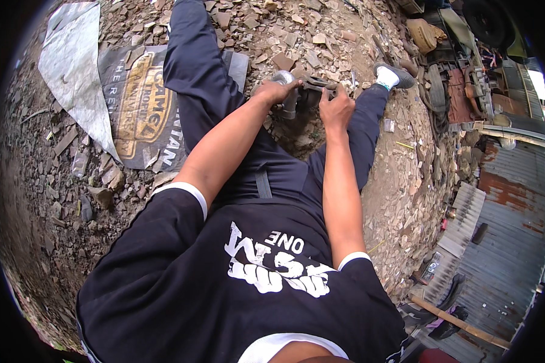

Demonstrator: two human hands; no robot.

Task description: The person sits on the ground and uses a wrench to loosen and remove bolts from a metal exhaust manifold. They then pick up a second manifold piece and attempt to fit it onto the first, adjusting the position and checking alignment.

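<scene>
Between my spread legs is a grimy grey metal machine part (289, 106) with a rounded, pipe-like side; its exact kind cannot be made out. My left hand (274, 91) is closed over its top left, fingers reaching right across it. A darker, narrow metal piece (317, 85) lies to the right of those fingers; whether it is joined to the grey part is unclear. My right hand (336, 110) grips the right end of this darker piece, thumb and index finger pointing away from me. The curled fingers are partly hidden.
Stones and broken shards (399, 181) cover the ground. Beside my left leg lie a dark printed sheet (118, 78) and a whitish sheet (75, 72). Corrugated metal sheets (502, 224), a wooden pole (460, 322) and a tyre (485, 23) are on the right.
</scene>
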